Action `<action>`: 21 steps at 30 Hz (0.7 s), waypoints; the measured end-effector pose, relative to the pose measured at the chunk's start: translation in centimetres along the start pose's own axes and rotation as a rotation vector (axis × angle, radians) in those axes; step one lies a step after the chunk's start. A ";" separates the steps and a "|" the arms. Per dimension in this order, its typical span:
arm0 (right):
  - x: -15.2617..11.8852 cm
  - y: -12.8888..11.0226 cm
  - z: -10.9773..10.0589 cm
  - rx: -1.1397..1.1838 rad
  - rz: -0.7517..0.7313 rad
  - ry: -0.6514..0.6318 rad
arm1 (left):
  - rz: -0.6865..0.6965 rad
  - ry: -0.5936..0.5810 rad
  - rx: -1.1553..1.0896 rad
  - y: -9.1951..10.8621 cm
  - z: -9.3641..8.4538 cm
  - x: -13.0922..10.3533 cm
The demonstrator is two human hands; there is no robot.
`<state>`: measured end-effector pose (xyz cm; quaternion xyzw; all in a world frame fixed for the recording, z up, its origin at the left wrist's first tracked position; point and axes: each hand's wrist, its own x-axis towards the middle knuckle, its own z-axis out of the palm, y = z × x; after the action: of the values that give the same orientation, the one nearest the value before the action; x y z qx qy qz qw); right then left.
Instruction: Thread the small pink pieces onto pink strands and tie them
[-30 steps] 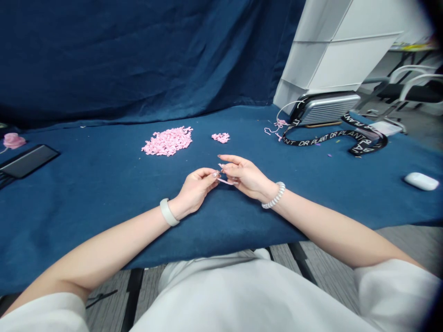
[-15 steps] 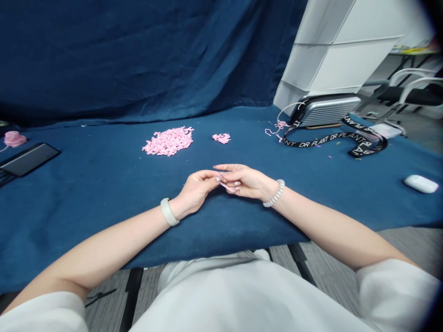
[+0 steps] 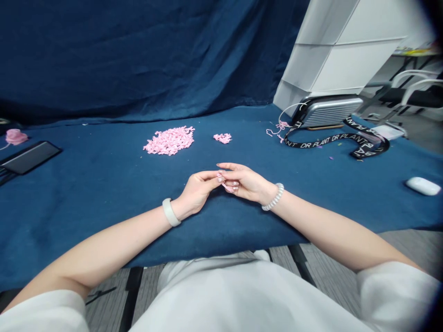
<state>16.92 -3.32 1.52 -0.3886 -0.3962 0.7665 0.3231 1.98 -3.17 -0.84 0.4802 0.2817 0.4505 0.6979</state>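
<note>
My left hand (image 3: 198,191), with a pale band at the wrist, pinches a small pink strand (image 3: 227,187) between thumb and forefinger. Meeting it at the fingertips, my right hand (image 3: 247,183) also grips the strand, its forefinger stretched out above. Both hands are held over the near part of the blue cloth. Beyond them lies a large pile of pink knotted pieces (image 3: 169,140), and a much smaller pink cluster (image 3: 222,138) rests to its right.
At the left are a dark flat device (image 3: 32,157) and a pink ball of yarn (image 3: 15,136). A silver ribbed case (image 3: 334,112), a black lettered lanyard (image 3: 311,144) and pink thread scraps (image 3: 277,131) lie at the back right. A white mouse-like object (image 3: 423,186) sits far right.
The fingertips have shifted slightly around the pink strand, and less of it shows between them. The piles have not changed.
</note>
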 end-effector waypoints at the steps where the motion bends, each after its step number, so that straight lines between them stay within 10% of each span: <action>1: 0.0 0.0 0.1 -0.002 -0.005 0.010 | 0.005 0.008 0.002 0.0 0.0 0.0; 21: -0.2 0.0 1.4 0.121 -0.042 0.107 | 0.118 0.077 0.152 0.0 -0.1 0.0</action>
<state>15.82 -4.01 2.12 -0.4003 -0.3394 0.7603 0.3828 1.92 -3.12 -0.86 0.5300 0.3131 0.4860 0.6204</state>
